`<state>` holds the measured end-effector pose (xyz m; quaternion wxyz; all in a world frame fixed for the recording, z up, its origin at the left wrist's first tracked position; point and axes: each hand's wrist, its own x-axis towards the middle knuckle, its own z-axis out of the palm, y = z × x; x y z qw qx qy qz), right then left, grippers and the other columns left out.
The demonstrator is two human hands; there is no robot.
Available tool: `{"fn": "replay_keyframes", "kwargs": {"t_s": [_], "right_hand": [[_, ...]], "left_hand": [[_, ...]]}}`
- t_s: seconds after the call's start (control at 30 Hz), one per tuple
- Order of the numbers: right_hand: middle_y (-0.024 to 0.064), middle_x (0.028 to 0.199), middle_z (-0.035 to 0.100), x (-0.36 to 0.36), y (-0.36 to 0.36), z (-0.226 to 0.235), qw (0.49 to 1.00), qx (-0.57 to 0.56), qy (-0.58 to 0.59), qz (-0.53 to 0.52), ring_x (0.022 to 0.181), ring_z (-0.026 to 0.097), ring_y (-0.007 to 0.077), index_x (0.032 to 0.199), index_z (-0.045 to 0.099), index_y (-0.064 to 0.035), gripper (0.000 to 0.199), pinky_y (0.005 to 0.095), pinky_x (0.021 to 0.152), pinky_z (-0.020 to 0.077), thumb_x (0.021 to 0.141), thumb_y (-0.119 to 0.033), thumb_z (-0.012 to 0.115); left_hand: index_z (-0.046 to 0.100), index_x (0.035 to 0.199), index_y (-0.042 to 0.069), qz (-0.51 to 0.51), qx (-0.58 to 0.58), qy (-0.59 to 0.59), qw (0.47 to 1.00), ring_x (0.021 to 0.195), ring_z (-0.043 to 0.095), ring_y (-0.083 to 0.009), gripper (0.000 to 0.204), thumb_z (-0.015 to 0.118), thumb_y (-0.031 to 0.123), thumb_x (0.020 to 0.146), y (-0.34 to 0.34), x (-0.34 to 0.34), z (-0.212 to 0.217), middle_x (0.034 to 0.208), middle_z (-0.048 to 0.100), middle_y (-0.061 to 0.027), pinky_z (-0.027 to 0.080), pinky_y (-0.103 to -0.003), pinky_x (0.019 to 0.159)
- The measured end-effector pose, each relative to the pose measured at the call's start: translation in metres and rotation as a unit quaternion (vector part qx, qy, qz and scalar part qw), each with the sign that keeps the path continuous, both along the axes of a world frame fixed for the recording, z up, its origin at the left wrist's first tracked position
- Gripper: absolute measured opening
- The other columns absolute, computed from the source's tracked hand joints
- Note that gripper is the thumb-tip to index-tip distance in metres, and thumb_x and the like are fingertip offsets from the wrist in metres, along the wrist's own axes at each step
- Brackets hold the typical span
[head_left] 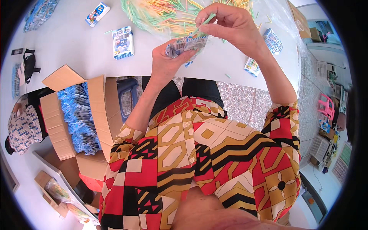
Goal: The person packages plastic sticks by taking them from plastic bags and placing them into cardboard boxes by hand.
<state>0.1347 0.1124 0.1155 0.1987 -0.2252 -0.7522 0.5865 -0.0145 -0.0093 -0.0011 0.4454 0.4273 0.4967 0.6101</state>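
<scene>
My left hand (165, 63) is closed around a small blue-and-white printed packet (179, 46), holding it tilted above the near part of the table. At the packet's upper right end, my right hand (235, 28) pinches pale green thin sticks (207, 22) between thumb and fingers. The sticks' lower ends meet the packet's opening; how far in they reach I cannot tell. Just beyond both hands lies a heap of green, orange and yellow sticks (165, 14) on clear plastic. Whether they are straws or candy is unclear.
Blue-and-white small boxes (123, 43) stand on the white table (143, 63), left and right of my hands. At my left, an open cardboard box (97, 111) holds rows of blue packets (78, 119). A blue stool (127, 96) is beside it. Another person (26, 124) sits far left.
</scene>
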Motion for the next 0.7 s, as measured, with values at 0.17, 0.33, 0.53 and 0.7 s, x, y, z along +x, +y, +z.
{"fn": "replay_keyframes", "kwargs": {"t_s": [0.17, 0.33, 0.53, 0.7], "right_hand": [[-0.0032, 0.083, 0.063, 0.0, 0.002, 0.003, 0.997, 0.063, -0.049, 0.01, 0.071, 0.053, 0.0021, 0.093, 0.066, -0.0074, 0.011, 0.018, 0.058, 0.0382, 0.082, -0.01, 0.066], [0.0057, 0.096, 0.064, -0.016, 0.032, -0.044, 0.87, 0.341, 0.329, 0.138, 0.092, 0.058, 0.0156, 0.096, 0.066, -0.0059, 0.014, 0.0288, 0.078, 0.0444, 0.082, -0.011, 0.066], [0.0123, 0.113, 0.057, -0.004, -0.003, -0.003, 0.968, 0.239, -0.001, 0.078, 0.105, 0.054, 0.0226, 0.111, 0.06, -0.0046, 0.028, 0.0345, 0.089, 0.0428, 0.084, -0.01, 0.064], [0.016, 0.112, 0.056, 0.0, 0.002, -0.011, 0.998, 0.042, 0.029, 0.021, 0.103, 0.055, 0.0216, 0.119, 0.053, -0.0011, 0.034, 0.0323, 0.088, 0.0441, 0.086, -0.01, 0.059]], "left_hand": [[0.066, 0.099, -0.002, 0.002, 0.0, -0.015, 1.0, 0.07, 0.057, -0.0049, 0.022, 0.071, 0.005, 0.078, 0.0, -0.001, 0.001, 0.082, 0.066, -0.0013, 0.048, -0.02, 0.063], [0.066, 0.098, -0.002, 0.003, 0.003, -0.011, 1.0, 0.07, 0.057, -0.0049, 0.022, 0.071, 0.006, 0.078, 0.001, 0.0, 0.003, 0.081, 0.066, -0.0014, 0.047, -0.02, 0.063], [0.066, 0.097, -0.001, 0.018, 0.009, -0.001, 1.0, 0.07, 0.057, -0.0049, 0.02, 0.071, 0.006, 0.078, 0.001, -0.004, 0.001, 0.081, 0.066, -0.0017, 0.047, -0.02, 0.062], [0.066, 0.096, -0.001, 0.024, 0.005, -0.005, 1.0, 0.069, 0.057, -0.0049, 0.02, 0.071, 0.006, 0.078, 0.001, -0.005, 0.003, 0.081, 0.066, -0.0017, 0.047, -0.02, 0.062]]}}
